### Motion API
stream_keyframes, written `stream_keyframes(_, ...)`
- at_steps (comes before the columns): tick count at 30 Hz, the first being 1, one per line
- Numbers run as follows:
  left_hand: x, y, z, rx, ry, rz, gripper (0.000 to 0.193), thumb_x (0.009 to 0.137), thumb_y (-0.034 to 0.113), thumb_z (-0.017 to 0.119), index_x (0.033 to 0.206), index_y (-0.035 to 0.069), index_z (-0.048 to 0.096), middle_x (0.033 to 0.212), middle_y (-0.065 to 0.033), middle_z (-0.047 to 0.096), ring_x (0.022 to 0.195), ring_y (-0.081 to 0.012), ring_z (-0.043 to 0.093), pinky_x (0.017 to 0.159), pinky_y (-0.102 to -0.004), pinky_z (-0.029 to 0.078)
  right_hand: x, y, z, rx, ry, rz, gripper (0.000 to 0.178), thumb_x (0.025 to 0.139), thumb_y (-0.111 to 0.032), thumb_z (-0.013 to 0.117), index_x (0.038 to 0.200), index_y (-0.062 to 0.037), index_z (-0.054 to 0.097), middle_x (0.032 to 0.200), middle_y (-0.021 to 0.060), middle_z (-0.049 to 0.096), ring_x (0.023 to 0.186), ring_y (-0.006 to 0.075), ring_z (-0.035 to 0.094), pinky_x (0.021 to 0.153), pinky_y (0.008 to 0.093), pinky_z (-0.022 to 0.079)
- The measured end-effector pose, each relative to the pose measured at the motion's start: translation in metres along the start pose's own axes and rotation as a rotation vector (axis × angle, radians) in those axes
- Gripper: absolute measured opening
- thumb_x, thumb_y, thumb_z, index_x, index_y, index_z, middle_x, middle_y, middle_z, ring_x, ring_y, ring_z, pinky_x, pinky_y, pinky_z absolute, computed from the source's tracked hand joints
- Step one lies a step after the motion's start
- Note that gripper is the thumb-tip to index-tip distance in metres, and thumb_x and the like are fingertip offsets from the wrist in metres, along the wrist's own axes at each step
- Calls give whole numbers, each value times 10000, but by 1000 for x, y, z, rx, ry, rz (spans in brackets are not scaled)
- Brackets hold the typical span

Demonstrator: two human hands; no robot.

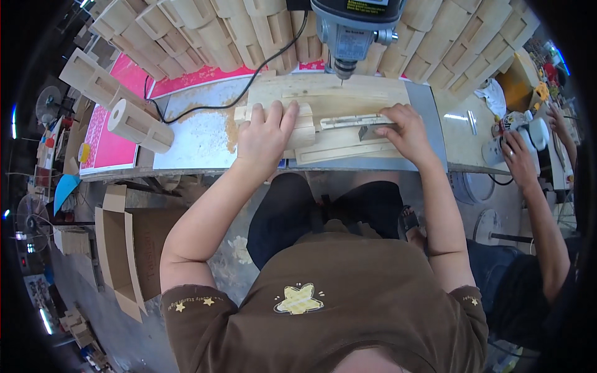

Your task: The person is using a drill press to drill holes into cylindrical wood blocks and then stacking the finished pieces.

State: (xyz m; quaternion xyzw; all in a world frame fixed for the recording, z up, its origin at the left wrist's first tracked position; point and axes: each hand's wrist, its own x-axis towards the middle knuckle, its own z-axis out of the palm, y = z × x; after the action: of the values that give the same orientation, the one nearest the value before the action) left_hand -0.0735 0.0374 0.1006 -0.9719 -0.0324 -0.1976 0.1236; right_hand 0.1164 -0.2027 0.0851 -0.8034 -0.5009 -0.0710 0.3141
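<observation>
My left hand (266, 133) is closed over a pale wooden cylinder (303, 132) lying on its side on a wooden board (339, 93). To its right, my right hand (407, 132) pinches the end of a slim pale strip-like piece (351, 122), whose other end points at the cylinder's end. A small grey metal block (368, 132) sits under the right fingers; whether it is joined to the strip I cannot tell. Just beyond the hands, a drill press (354, 37) hangs over the board with its thin bit (341, 81) pointing down, apart from the cylinder.
Slotted wooden cylinders (211, 37) are stacked along the back. Another cylinder (140, 126) stands at the left, near a black cable (245, 93) and sawdust. A co-worker's hand (519, 155) holds a white container (494, 151) at the right. An open cardboard box (134, 248) is on the floor.
</observation>
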Motion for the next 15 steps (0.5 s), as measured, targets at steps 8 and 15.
stream_keyframes(8,5,20,-21,-278,-372,-72,922,466,141,796,1298,83,402,1180,-118,516,1037,-310,528,808,-370,506,-7,-2,2,16,21,-18,309,667,-146,741,936,-59,616,845,75,591,840,292,536,723,390,427)
stream_keyframes(15,26,30,-12,-470,-200,33,922,477,157,813,1302,87,407,1218,-143,480,1082,-342,498,870,-391,467,-16,3,2,-99,85,19,370,630,-167,750,966,-78,624,885,100,597,904,311,541,797,419,442)
